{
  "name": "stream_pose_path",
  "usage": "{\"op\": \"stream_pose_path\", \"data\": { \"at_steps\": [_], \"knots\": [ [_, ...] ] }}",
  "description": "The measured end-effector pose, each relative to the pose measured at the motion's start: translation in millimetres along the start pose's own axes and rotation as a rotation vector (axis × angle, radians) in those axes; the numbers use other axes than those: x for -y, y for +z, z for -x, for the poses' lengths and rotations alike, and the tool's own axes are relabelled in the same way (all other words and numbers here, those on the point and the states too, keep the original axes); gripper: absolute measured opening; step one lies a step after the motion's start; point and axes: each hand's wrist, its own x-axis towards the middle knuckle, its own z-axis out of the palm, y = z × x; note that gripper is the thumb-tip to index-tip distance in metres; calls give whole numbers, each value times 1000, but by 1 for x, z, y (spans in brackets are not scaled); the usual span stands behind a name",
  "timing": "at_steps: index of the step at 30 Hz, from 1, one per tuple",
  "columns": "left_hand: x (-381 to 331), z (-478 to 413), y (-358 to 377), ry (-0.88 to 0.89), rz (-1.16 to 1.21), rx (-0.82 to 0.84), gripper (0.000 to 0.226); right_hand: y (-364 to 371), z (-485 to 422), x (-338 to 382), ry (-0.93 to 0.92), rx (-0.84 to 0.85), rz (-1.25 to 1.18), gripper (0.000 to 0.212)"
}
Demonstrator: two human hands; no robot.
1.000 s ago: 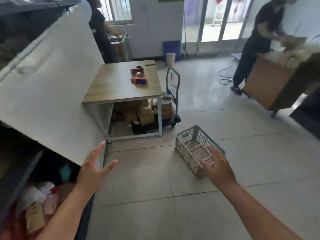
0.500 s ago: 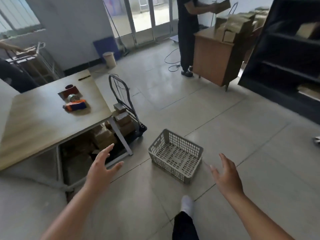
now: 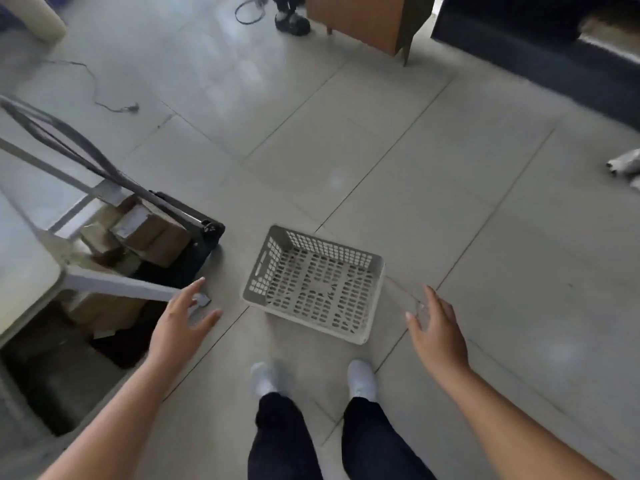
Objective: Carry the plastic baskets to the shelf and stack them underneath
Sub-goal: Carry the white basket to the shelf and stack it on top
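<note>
A grey perforated plastic basket (image 3: pixel 313 284) lies empty on the tiled floor just ahead of my feet. My left hand (image 3: pixel 180 323) hovers to its left with fingers spread, holding nothing. My right hand (image 3: pixel 437 329) hovers to its right, also spread and empty. Neither hand touches the basket. A dark shelf unit (image 3: pixel 540 43) stands at the top right.
A table leg (image 3: pixel 117 284) and a black hand trolley (image 3: pixel 194 233) loaded with cardboard boxes (image 3: pixel 149 230) stand at the left. A wooden cabinet (image 3: pixel 363 19) and another person's shoe (image 3: pixel 292 20) are at the top. A cable (image 3: pixel 104 95) trails on the floor.
The view has tilted down and moved closer to the basket. Both hands have lowered toward its two sides, and my feet now stand right behind it.
</note>
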Motion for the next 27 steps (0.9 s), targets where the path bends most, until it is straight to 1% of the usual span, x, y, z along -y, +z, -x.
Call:
{"op": "stream_pose_path", "data": {
  "at_steps": [5,7,12,14,17,20,22,24,27],
  "knots": [
    [57,-139,115,1,-84,116,72,95,-87,-56,89,-1,98,66],
    [87,-190,159,1,-100,114,73,140,-120,-81,118,-3,108,68],
    [151,-298,260,49,-229,118,81,256,-194,-138,186,-26,136,71],
    [170,-333,292,83,-272,121,84,295,-219,-157,212,-47,134,71],
    [195,-375,332,86,-286,136,88,340,-248,-178,243,-105,109,71],
    [211,-398,356,67,-221,101,87,363,-262,-187,242,-167,115,73],
    [216,-400,360,36,-231,84,86,366,-265,-187,250,-188,115,73],
    [215,-392,355,29,-236,96,85,360,-263,-182,265,-174,106,72],
    [207,-365,327,-9,-199,99,86,331,-251,-157,267,-157,134,70]
  ]
}}
